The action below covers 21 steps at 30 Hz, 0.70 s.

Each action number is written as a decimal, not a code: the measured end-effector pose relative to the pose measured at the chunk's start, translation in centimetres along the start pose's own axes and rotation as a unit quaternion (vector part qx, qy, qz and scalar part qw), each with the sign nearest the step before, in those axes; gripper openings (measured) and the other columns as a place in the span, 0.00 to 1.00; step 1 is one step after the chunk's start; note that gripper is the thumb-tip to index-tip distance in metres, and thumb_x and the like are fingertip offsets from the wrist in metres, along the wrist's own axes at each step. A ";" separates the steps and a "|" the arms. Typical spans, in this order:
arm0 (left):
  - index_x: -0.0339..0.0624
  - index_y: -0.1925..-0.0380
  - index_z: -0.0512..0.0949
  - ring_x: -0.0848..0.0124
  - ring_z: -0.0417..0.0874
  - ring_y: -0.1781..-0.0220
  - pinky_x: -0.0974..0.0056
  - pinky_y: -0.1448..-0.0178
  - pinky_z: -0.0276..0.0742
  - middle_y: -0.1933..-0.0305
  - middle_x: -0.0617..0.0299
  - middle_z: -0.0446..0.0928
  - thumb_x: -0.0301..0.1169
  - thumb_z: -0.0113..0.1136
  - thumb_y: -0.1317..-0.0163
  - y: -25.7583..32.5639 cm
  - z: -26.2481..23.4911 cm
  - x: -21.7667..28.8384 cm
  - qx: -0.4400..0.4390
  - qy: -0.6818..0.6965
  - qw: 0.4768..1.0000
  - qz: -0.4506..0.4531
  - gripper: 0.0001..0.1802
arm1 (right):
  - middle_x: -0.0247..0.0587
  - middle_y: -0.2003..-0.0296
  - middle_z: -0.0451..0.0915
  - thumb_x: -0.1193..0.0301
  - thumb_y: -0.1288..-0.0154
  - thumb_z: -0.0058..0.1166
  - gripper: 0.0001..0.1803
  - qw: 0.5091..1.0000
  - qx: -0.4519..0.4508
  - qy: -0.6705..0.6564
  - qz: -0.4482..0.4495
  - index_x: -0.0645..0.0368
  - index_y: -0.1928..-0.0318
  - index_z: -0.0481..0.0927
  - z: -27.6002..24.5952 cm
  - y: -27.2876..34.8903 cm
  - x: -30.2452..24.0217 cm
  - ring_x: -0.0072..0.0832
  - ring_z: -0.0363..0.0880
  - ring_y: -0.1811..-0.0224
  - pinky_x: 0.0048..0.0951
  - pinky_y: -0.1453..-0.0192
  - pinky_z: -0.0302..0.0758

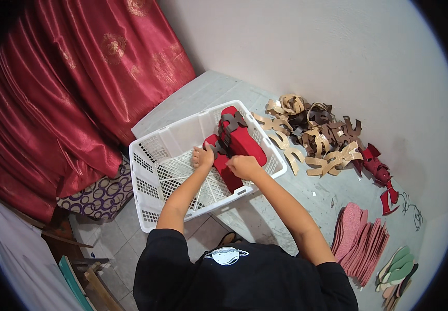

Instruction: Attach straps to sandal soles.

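Observation:
Inside a white plastic crate lie red sandals with dark brown crossed straps. One sandal slants along the near right part of the crate. Against its left side, by the strap, is my left hand, fingers curled round the edge and thumb up. My right hand is closed at the right edge of the same sandal, its fingertips partly hidden. Just beyond lies a raised pile of red sandals with the same dark straps, close to the crate's right wall.
The crate rests on a grey table, its near left part overhanging the tiled floor. Right of it lie heaped beige and brown straps, dark red straps, pink insoles and green insoles. A red curtain hangs left.

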State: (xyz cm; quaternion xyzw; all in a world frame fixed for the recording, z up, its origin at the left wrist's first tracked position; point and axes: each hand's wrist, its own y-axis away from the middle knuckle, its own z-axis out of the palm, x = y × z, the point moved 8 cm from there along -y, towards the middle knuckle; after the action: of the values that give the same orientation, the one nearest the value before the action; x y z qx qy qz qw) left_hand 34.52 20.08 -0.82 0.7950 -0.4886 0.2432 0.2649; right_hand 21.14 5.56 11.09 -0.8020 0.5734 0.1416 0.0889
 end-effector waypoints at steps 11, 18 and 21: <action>0.34 0.36 0.53 0.49 0.59 0.40 0.52 0.37 0.53 0.39 0.41 0.55 0.36 0.48 0.39 21.4 -10.5 19.6 0.108 0.249 0.757 0.595 0.33 | 0.40 0.68 0.81 0.75 0.43 0.53 0.09 0.845 0.484 -0.221 0.061 0.59 0.61 0.81 -15.0 13.9 5.8 0.23 0.77 0.75 0.21 0.72 0.71; 0.39 0.35 0.52 0.56 0.56 0.37 0.54 0.36 0.45 0.38 0.49 0.55 0.38 0.49 0.38 32.4 -2.6 22.6 -0.075 0.255 0.687 0.676 0.34 | 0.34 0.71 0.79 0.75 0.40 0.52 0.09 0.773 0.557 -0.251 0.168 0.60 0.59 0.81 -12.9 25.1 11.4 0.15 0.73 0.74 0.16 0.75 0.65; 0.42 0.35 0.54 0.57 0.55 0.36 0.52 0.36 0.44 0.36 0.52 0.53 0.39 0.49 0.38 37.1 1.1 22.3 -0.173 0.225 0.668 0.688 0.33 | 0.33 0.74 0.77 0.74 0.40 0.53 0.09 0.739 0.589 -0.225 0.237 0.59 0.60 0.81 -10.6 30.9 13.3 0.15 0.71 0.76 0.17 0.77 0.62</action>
State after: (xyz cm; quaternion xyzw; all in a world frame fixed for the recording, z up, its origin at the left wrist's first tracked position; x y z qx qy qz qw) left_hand 10.10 -9.28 19.57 0.0938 -0.8558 0.4390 0.2571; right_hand -2.69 -19.63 17.37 -0.3727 0.6772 -0.0315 0.6337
